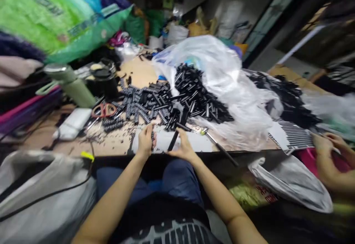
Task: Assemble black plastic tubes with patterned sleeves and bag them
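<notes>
My left hand [145,139] is closed at the table's front edge. Between its fingers shows part of a dark piece [152,140], mostly hidden. My right hand [184,146] grips a slim black plastic strip [173,141], tilted, between thumb and forefinger. Both hands are over a white sheet [163,136] on the table. Just beyond them lies a pile of black-and-white patterned pieces [138,101]. To its right, a heap of plain black strips [191,88] spills out of a clear plastic bag [222,66].
Orange-handled scissors [104,110], a white box [74,124] and a green flask [73,85] stand or lie at left. A black-handled tool [219,144] juts over the front edge. Another person's hands [330,148] are at far right beside a striped sheet [296,135].
</notes>
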Available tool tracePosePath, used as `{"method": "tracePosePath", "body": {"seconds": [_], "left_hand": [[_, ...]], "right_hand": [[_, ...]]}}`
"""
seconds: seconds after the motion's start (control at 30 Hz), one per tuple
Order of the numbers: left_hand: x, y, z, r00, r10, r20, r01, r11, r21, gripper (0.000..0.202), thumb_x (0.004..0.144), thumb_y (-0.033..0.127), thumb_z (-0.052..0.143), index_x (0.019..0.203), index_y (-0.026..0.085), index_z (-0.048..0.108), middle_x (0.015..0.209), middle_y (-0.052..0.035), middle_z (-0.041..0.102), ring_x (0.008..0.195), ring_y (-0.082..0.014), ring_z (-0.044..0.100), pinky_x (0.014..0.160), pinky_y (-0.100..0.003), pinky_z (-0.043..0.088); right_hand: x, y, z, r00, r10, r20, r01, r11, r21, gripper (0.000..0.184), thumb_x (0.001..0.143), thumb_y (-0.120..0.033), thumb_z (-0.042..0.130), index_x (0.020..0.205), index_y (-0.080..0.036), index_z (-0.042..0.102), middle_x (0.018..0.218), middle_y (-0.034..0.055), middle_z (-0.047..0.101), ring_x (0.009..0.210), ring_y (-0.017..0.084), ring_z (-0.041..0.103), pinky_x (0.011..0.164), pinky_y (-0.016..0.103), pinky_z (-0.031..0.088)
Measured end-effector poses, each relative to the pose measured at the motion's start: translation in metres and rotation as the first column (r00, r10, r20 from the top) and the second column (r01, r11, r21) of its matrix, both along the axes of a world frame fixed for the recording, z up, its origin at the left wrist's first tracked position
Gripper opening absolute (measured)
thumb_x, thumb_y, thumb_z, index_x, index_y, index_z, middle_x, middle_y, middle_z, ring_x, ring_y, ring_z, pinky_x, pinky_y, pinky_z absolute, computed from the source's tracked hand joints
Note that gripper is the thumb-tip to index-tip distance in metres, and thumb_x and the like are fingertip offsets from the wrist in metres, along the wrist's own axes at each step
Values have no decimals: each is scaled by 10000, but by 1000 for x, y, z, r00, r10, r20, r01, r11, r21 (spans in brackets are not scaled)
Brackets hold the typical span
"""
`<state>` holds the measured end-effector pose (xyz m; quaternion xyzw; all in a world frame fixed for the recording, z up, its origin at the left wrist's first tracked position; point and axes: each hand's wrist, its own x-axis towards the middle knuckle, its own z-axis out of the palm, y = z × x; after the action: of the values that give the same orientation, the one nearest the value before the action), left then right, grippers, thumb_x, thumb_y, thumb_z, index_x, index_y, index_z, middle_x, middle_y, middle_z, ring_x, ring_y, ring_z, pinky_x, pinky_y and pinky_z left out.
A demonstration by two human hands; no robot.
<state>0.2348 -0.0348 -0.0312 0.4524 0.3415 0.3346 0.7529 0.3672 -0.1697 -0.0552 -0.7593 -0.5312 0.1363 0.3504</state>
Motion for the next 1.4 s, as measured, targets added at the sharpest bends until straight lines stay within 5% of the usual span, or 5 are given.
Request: {"method": "tracePosePath", "body": {"seconds": [0.5, 1.03, 1.17, 1.27, 1.4], "left_hand": [[-17, 6, 18, 995, -97, -33, 87, 969, -230, 418, 943, 442, 421, 1062, 67, 561, 611, 12, 528, 483, -106, 574, 520, -208, 496], [31, 7, -6, 933, -280, -227, 198, 925, -324, 540, 903, 589, 342, 889, 105, 582, 447, -9, 486, 365, -146, 493, 400, -227, 412], [37, -2, -10, 912, -209, -352, 223, 975, 0, 502, 932, 475, 312, 1082, 106, 618, 744, -84, 620, 611, -186, 607, 655, -358, 532], [34, -16, -17, 896, -22, -443, 281, 800, 530, 421, 848, 364, 540, 1229, 194, 597, 1100, -110, 596, 993, -228, 588, 946, -382, 465], [38, -31, -31, 732, 89, -675, 538, 533, 653, 497, 791, 169, 576, 1286, 169, 540, 1136, -138, 570, 1068, -260, 533, 947, -379, 467]], "right_hand": [[-25, 53, 43, 845, 507, -167, -474, 857, 203, 1213, 583, -705, 725, 1486, -172, 115, 1529, 156, 201, 1441, 342, 189, 1143, 571, 225], [-12, 51, -4, 958, 286, -20, -280, 950, 137, 977, 602, -281, 730, 1423, -186, 211, 1404, 166, 401, 1313, 321, 427, 1090, 501, 377], [-4, 44, -16, 986, 127, 108, -142, 980, 139, 923, 602, -280, 701, 1400, -152, 255, 1355, 183, 444, 1261, 341, 464, 1053, 524, 398], [8, 42, -37, 978, -52, 202, 10, 979, 206, 819, 658, -336, 656, 1370, -128, 311, 1293, 205, 487, 1193, 374, 498, 1000, 567, 421], [18, 42, -64, 949, -183, 255, 120, 962, 247, 602, 765, -215, 459, 1354, -134, 360, 1263, 198, 518, 1181, 360, 514, 987, 566, 428]]}}
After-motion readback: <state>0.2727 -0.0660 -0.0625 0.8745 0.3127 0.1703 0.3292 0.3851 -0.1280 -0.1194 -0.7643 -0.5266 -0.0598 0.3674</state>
